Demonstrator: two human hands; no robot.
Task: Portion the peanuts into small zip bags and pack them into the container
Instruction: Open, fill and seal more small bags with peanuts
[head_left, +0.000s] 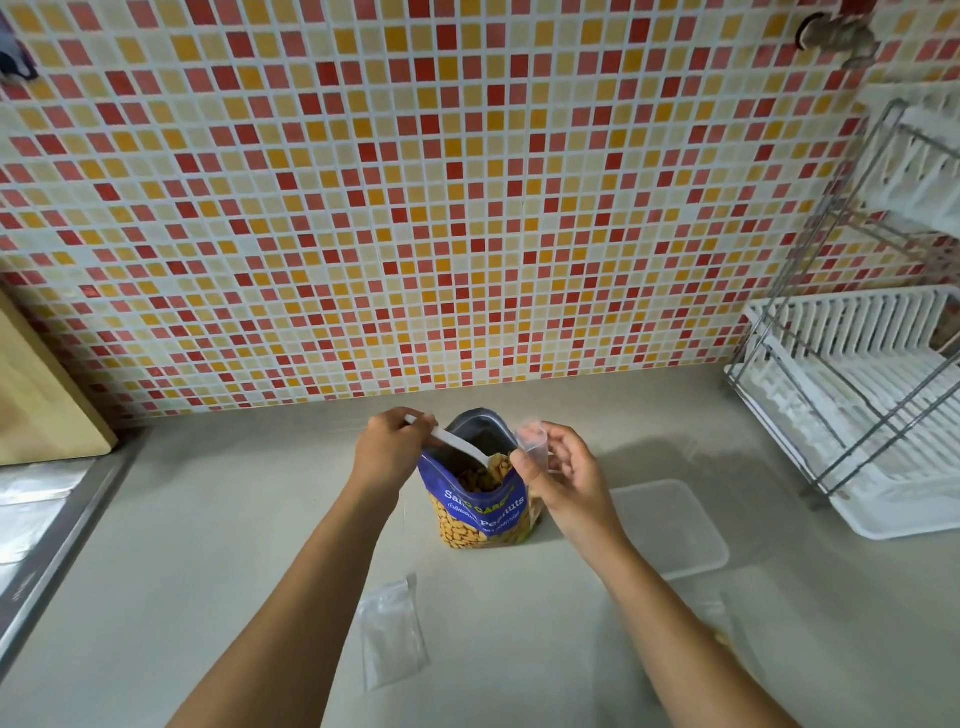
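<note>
Dipping the spoon (456, 444) into the peanut bag (480, 501), my left hand (387, 449) grips its handle; my right hand (566, 470) pinches a zip bag (536, 444) beside the mouth. The container (675, 525) sits just right, on the counter (234, 519).

One peanut bag (480, 512) and one spoon (457, 447). Two hands: left hand (389, 449), right hand (563, 478). Two zip bags: a held bag (535, 447) and a flat bag (392, 631) (a faint clear shape by the right forearm could be a third). One container (675, 525), one rack (852, 415), one board (36, 400).
</note>
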